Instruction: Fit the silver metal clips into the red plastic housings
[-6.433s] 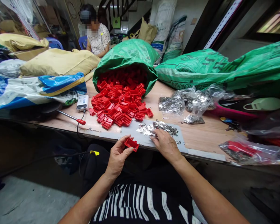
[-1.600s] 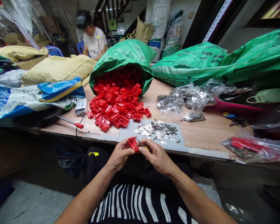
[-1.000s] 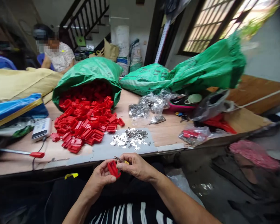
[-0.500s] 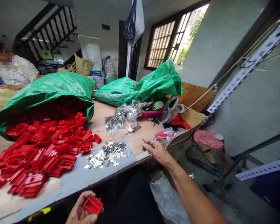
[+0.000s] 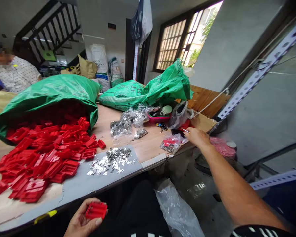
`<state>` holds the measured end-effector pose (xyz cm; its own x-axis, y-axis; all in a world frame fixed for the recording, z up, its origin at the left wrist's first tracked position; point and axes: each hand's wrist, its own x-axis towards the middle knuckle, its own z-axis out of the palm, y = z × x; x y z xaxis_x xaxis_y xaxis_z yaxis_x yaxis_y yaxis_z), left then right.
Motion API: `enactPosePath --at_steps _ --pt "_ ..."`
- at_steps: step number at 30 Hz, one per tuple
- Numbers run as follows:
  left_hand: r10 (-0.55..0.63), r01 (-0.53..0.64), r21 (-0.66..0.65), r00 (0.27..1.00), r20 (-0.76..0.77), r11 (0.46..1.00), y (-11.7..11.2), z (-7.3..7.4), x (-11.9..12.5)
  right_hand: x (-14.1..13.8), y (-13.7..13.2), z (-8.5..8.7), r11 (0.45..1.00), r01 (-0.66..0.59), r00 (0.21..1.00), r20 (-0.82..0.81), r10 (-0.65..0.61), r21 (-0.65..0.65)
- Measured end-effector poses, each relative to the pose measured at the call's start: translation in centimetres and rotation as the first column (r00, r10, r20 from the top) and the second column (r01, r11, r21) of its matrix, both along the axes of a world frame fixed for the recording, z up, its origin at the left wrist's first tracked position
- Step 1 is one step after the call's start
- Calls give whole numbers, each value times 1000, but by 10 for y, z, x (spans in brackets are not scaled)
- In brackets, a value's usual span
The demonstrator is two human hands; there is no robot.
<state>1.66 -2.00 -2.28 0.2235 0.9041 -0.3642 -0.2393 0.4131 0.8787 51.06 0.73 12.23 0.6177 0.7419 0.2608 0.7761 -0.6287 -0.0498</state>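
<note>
My left hand (image 5: 82,219), low in front of the table edge, is closed around a small red plastic case (image 5: 96,210) with its hollow side up. My right hand (image 5: 198,136) is stretched out to the far right, over the open cardboard box (image 5: 204,121). Its fingers pinch a thin metal tool (image 5: 185,130) whose tip points left; its exact kind is not clear. Small silver metal plates (image 5: 111,161) lie in a loose pile on a grey sheet (image 5: 81,184). To their left, many red plastic cases (image 5: 51,161) spill from a green woven sack (image 5: 56,87).
Another green sack (image 5: 143,93) lies at the back. Clear bags of metal parts (image 5: 125,123), a pink tray (image 5: 159,118) and a bag with red pieces (image 5: 171,143) stand on the table. A clear plastic bag (image 5: 177,210) hangs by my legs. Another person (image 5: 22,74) sits at far left.
My right hand has moved right and slightly up, from the table's front edge to the cardboard box, carrying the thin tool. My left hand has shifted slightly left, and the red case has turned a little.
</note>
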Motion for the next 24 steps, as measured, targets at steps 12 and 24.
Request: enactPosePath --at_steps 12,24 --pt "23 -8 174 996 -83 985 5 28 -7 -100 13 -36 850 -455 816 -258 517 265" --pt "151 -101 292 976 -154 951 2 23 -15 -203 23 -105 757 -626 659 -393 642 187"
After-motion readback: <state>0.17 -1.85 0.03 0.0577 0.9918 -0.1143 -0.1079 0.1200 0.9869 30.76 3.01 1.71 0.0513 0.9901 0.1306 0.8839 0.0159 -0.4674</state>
